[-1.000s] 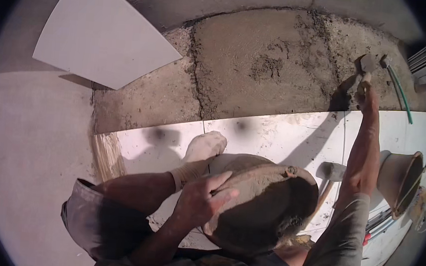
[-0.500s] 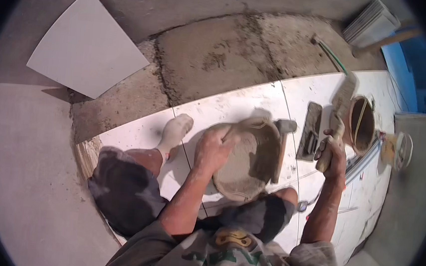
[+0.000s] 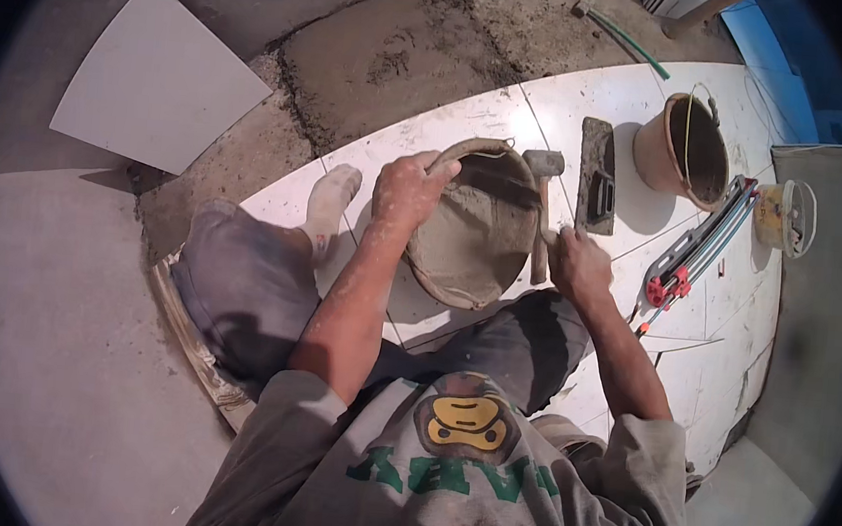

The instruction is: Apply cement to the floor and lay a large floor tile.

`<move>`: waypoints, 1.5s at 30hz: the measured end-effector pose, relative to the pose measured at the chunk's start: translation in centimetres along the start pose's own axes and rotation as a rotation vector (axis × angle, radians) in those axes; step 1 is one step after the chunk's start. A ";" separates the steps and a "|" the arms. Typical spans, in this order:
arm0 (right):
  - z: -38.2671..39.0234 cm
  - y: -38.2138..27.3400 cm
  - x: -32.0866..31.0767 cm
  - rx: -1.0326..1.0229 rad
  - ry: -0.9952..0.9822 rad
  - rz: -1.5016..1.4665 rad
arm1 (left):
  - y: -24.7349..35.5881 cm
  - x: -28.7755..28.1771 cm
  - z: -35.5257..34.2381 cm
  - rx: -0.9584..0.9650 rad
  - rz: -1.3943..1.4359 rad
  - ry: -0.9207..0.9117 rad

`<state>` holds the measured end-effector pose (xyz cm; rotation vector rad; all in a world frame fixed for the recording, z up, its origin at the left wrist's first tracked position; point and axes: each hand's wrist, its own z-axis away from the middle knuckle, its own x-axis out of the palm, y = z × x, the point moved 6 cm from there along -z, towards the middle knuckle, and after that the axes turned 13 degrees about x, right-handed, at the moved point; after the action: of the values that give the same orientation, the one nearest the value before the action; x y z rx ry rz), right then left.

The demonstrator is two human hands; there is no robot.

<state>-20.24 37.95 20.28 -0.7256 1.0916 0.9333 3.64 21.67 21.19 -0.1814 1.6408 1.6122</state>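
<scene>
floor: white tiles laid over part of a rough mortar bed, bare grey screed to the person's left
loose tile: one white tile lying apart on the screed, upper left
bucket: mortar-caked bucket sits on the laid tiles between the person's knees, grey mix inside
left hand: left hand on the bucket's near-left rim, fingers curled and clamped over the edge
right hand: right hand just right of the bucket, fingers closed around the handle of a hammer; hammer head lies at the bucket's far rim
float: dark trowel float flat on the tile just beyond the hammer
second bucket: orange bucket with wire handle, right of the float
cutter: tile cutter with red parts, lying diagonal further right
tub: small clear tub beside the cutter
</scene>
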 end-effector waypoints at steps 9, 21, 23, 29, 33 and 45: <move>-1.4 -2.3 6.8 0.050 -0.327 -0.097 | -1.0 -0.9 1.5 0.027 -0.002 0.034; 3.1 -8.6 8.8 -0.088 -0.646 -0.222 | -1.9 -0.9 3.1 -0.031 0.018 0.075; 3.3 -9.5 8.8 -0.090 -0.629 -0.148 | -2.3 -1.1 3.2 -0.033 0.049 0.111; 4.2 -8.6 6.4 -0.105 -0.483 -0.098 | -3.5 -1.7 3.7 -0.046 0.051 0.120; 4.4 -6.9 5.7 -0.014 -0.462 -0.149 | -3.8 -1.9 3.6 -0.064 0.057 0.115; 3.5 -5.6 6.5 -0.017 -0.504 -0.305 | -3.5 -2.7 4.4 -0.057 -0.021 0.198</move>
<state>-12.69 40.25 15.40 -0.6036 0.5131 0.8031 9.50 23.84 20.80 -0.3978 1.7357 1.6693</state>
